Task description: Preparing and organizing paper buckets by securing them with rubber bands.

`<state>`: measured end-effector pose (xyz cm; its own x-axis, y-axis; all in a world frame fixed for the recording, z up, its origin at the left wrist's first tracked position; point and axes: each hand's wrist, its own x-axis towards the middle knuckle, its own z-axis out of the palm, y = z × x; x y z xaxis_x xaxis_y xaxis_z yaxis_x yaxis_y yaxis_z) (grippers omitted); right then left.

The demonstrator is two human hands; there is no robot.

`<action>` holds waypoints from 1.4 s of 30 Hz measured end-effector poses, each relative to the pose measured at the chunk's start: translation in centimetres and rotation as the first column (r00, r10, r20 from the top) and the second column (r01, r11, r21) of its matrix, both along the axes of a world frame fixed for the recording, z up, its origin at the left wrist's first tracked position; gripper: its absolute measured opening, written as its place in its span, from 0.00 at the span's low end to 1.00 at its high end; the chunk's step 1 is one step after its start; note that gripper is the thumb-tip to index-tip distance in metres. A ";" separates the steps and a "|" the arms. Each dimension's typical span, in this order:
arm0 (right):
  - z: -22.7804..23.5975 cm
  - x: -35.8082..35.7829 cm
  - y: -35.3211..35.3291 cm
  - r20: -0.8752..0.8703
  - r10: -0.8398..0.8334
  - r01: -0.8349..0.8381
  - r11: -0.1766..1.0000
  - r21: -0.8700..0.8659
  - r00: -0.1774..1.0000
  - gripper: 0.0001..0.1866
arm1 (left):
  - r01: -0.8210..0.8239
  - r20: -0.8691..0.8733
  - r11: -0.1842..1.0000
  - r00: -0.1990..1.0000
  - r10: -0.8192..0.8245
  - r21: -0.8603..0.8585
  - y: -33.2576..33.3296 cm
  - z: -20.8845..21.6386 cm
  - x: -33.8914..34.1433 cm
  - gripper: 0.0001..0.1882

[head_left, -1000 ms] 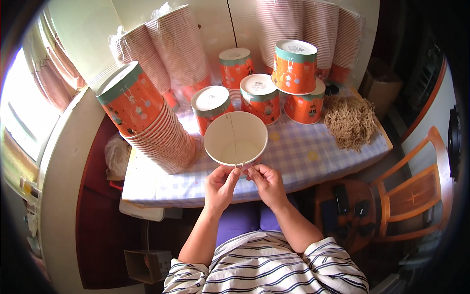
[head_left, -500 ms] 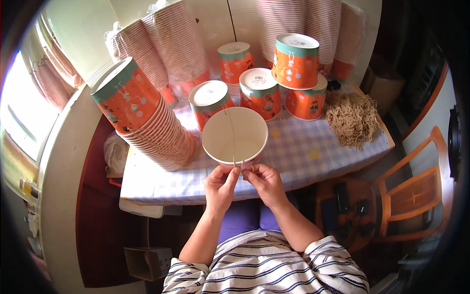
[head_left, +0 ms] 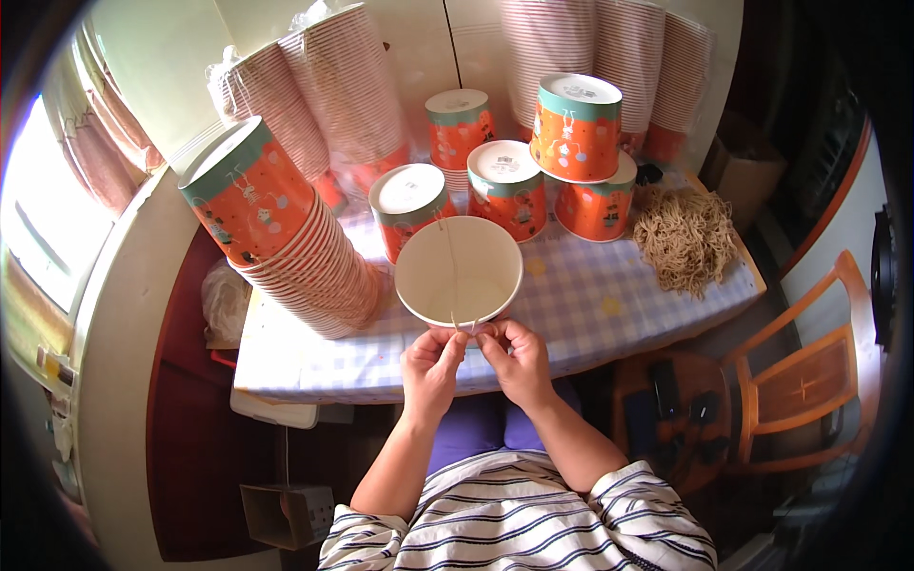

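Observation:
A paper bucket [head_left: 459,271] with a white inside faces me, mouth up, at the table's near edge. Thin tan string [head_left: 453,262] runs across its mouth from the far rim to the near rim. My left hand [head_left: 433,366] pinches the string between thumb and forefinger at the near rim. Beside it, my right hand [head_left: 517,362] pinches another bit of string, its tip standing up by the rim. The fingertips of both hands nearly meet against the bucket's near side, and what lies behind them is hidden.
Upside-down orange and green buckets [head_left: 506,195] stand behind. A leaning bucket stack [head_left: 305,252] rises at left, a heap of tan string [head_left: 684,240] lies at right. Tall bagged stacks [head_left: 343,86] line the wall. A wooden chair [head_left: 800,371] holds dark items at the right.
The whole view has shifted slightly, so everything sits a little lower. The fingers have moved only slightly at the near rim, still pinching the string.

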<state>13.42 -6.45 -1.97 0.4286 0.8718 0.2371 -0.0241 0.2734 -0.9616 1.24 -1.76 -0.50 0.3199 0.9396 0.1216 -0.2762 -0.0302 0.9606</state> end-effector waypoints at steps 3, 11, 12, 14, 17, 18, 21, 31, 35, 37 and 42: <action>0.1 -0.2 0.2 0.106 -0.062 0.060 0.998 0.028 0.992 0.06 | 0.012 0.041 1.000 0.999 -0.012 -0.017 0.0 -0.3 0.0 0.06; -0.4 -0.4 0.0 0.114 -0.030 0.028 0.999 0.026 0.993 0.06 | 0.044 0.202 0.984 0.979 -0.009 -0.171 -0.2 -0.8 -0.4 0.04; -1.2 -0.3 0.2 -0.094 0.047 -0.045 0.999 0.027 0.994 0.06 | 0.027 0.233 0.984 0.972 0.015 -0.177 -0.3 -0.7 -0.3 0.04; -0.7 -0.2 -0.1 -0.358 0.157 -0.154 0.987 0.036 0.920 0.06 | 0.017 0.266 0.986 0.963 0.029 -0.167 -0.4 -0.5 -0.2 0.03; 0.1 -0.1 -0.3 -0.384 0.145 -0.149 0.989 0.019 0.912 0.06 | -0.004 0.270 0.990 0.962 0.042 -0.141 -0.5 -0.7 -0.2 0.03; -0.4 -0.1 -0.3 -0.384 0.144 -0.149 0.989 0.016 0.912 0.06 | -0.012 0.240 0.992 0.970 0.042 -0.122 -0.5 -0.8 -0.2 0.03; -1.9 0.5 -0.8 -0.147 -0.018 0.023 0.999 0.031 0.989 0.08 | -0.005 0.184 0.997 0.983 0.020 -0.080 -0.7 -1.2 -0.7 0.03; -0.7 -1.0 -1.2 -0.438 0.261 -0.291 0.957 -0.002 0.860 0.09 | -0.025 0.064 0.995 0.998 0.018 0.099 -2.2 -0.5 -1.0 0.01; 0.1 -1.6 -1.0 -0.535 0.258 -0.291 0.956 0.023 0.805 0.06 | -0.020 0.039 0.994 0.999 0.016 0.106 -2.6 -0.5 -1.6 0.01; 0.1 -1.8 -1.1 -0.566 0.272 -0.318 0.948 0.018 0.778 0.05 | -0.028 0.017 0.993 1.000 0.026 0.112 -2.6 -0.5 -1.7 0.01; -0.2 -1.8 -0.9 -0.574 0.259 -0.292 0.956 0.035 0.777 0.05 | -0.041 -0.027 0.989 0.999 0.045 0.140 -2.3 -0.9 -1.5 0.03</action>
